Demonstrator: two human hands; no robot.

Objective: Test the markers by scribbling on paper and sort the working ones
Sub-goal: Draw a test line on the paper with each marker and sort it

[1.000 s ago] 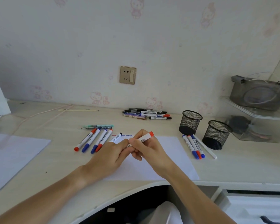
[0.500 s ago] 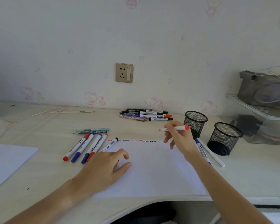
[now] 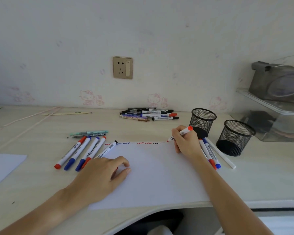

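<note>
Two hands engaged: right hand [image 3: 185,145] clamped round red marker [image 3: 180,134], tip set at far right corner of paper [image 3: 153,173], end of scribble row [image 3: 136,143]. Left hand [image 3: 100,175] laid on paper, fingers loosely curled; whether anything is held cannot be told. Risk judged: tip at paper edge, so surface [image 3: 41,184] may be marked if stroke overruns; paper may be dragged if left-hand pressure is eased.

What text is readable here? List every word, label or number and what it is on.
None can be read.
Markers by the paper: printed labels, too small.
Marker with a barcode: digits blurred.
Red marker in the right hand: print blurred.
Pen pile at the wall: labels unreadable.
</note>
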